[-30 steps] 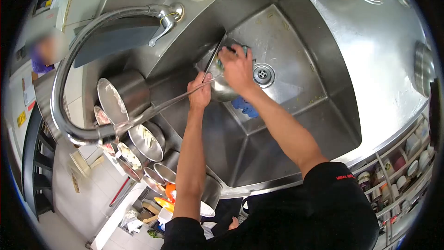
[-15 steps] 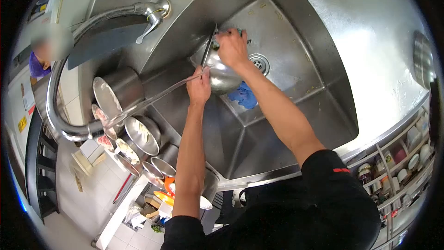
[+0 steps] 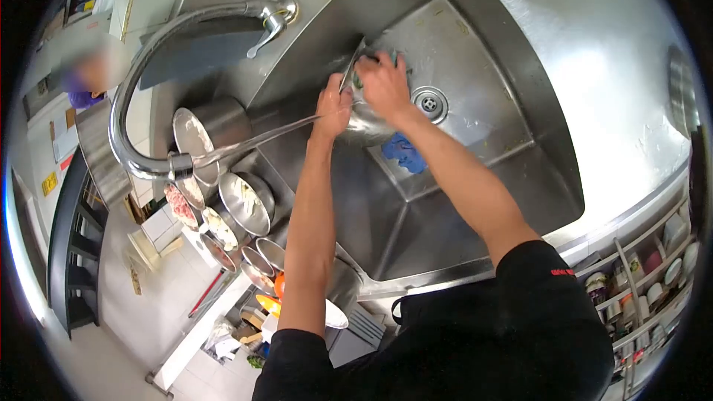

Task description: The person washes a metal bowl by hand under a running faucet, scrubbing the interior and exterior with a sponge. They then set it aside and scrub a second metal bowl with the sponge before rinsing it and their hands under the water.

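Both arms reached far into the sink point(image 3: 475, 200). The left hand point(image 3: 332, 108) gripped the rim of the steel bowl point(image 3: 364, 131), which was tilted on edge beside the drain point(image 3: 431, 102). The right hand point(image 3: 382, 83) pressed a green scouring pad point(image 3: 357, 80) against it. Open basin lay to the right. A blue cloth point(image 3: 405, 152) lay just beside the bowl, and stacked bowls point(image 3: 245, 204) crowded the worktop on the left.

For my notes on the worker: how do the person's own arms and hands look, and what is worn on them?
The left hand and the right hand are bare, without gloves, and the forearms are bare too. A black top with short sleeves covers the upper arms. The right sleeve carries a small red marking, too small to read.
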`<state>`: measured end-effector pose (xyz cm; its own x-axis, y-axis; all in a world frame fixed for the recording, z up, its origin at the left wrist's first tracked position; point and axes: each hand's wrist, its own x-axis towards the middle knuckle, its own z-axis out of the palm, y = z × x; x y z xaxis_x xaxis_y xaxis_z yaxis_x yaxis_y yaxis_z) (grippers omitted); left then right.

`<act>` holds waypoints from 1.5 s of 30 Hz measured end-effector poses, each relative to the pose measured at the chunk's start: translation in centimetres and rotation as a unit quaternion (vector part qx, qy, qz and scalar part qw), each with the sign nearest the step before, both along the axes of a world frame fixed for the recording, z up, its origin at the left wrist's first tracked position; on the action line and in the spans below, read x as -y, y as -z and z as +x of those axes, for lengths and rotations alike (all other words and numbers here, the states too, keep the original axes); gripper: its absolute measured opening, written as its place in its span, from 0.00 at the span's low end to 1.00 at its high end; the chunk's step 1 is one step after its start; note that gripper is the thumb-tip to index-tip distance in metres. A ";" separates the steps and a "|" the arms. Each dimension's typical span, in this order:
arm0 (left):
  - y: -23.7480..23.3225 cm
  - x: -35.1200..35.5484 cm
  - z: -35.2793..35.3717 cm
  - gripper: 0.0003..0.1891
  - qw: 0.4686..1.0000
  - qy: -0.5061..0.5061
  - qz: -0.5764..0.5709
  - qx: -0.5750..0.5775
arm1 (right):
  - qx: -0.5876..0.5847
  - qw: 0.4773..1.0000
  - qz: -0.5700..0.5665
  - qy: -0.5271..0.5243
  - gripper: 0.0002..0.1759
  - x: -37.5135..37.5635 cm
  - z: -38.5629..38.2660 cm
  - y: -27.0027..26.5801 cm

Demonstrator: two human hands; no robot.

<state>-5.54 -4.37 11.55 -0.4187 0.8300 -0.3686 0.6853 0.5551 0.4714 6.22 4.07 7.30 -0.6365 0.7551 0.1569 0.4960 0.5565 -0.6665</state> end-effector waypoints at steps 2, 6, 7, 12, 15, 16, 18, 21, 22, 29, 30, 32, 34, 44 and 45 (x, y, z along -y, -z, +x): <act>0.3 1.1 0.0 0.17 0.973 -0.081 0.158 0.146 | 0.108 0.991 -0.065 -0.048 0.13 -2.5 -1.0 0.1; 0.5 5.2 2.6 0.18 0.951 -0.198 0.218 0.097 | 0.185 0.967 -0.159 -0.071 0.16 -5.0 -2.2 1.0; 1.1 6.7 3.4 0.16 0.954 -0.198 0.214 0.074 | 0.210 0.958 -0.178 -0.082 0.17 -5.3 -2.7 1.1; 1.2 9.8 7.2 0.14 0.920 -0.355 0.164 -0.003 | 0.217 0.948 -0.196 -0.126 0.17 -4.0 -6.6 2.4; 2.8 11.6 6.7 0.19 0.924 -0.345 0.160 0.032 | 0.176 0.959 -0.171 -0.145 0.17 -2.6 -8.0 2.5; 2.9 11.3 6.6 0.19 0.924 -0.346 0.162 0.030 | 0.163 0.958 -0.175 -0.159 0.16 -2.4 -7.6 1.8; 3.4 10.6 6.9 0.20 0.915 -0.359 0.182 0.015 | 0.157 0.956 -0.175 -0.175 0.15 -1.9 -6.2 0.9; 2.0 9.2 6.7 0.20 0.934 -0.325 0.147 -0.016 | 0.109 0.971 -0.093 -0.189 0.14 0.1 -3.8 0.5; 1.6 8.7 6.5 0.20 0.944 -0.299 0.134 -0.025 | 0.071 0.981 -0.067 -0.166 0.13 0.6 -3.2 0.5; 1.0 3.8 2.4 0.24 0.978 -0.180 0.084 -0.062 | -0.012 0.997 -0.056 -0.058 0.12 0.3 -0.5 1.0; 0.7 2.4 1.7 0.24 0.979 -0.177 0.085 -0.061 | -0.012 0.997 -0.055 -0.054 0.12 -0.9 -0.8 0.8; -0.4 -1.2 1.4 0.28 0.992 -0.110 0.024 -0.065 | 0.104 0.978 -0.168 -0.067 0.13 -3.5 -1.0 0.1; -0.2 -2.9 0.9 0.27 0.995 -0.078 0.008 -0.058 | 0.129 0.976 -0.172 -0.047 0.14 -4.0 -0.8 0.0; 3.2 -8.0 0.8 0.22 0.992 -0.024 -0.081 -0.091 | 0.006 0.989 -0.142 -0.034 0.24 2.1 4.6 -1.9; 3.8 -8.5 0.2 0.22 0.993 -0.022 -0.074 -0.090 | 0.003 0.991 -0.128 -0.044 0.24 2.1 5.7 -2.6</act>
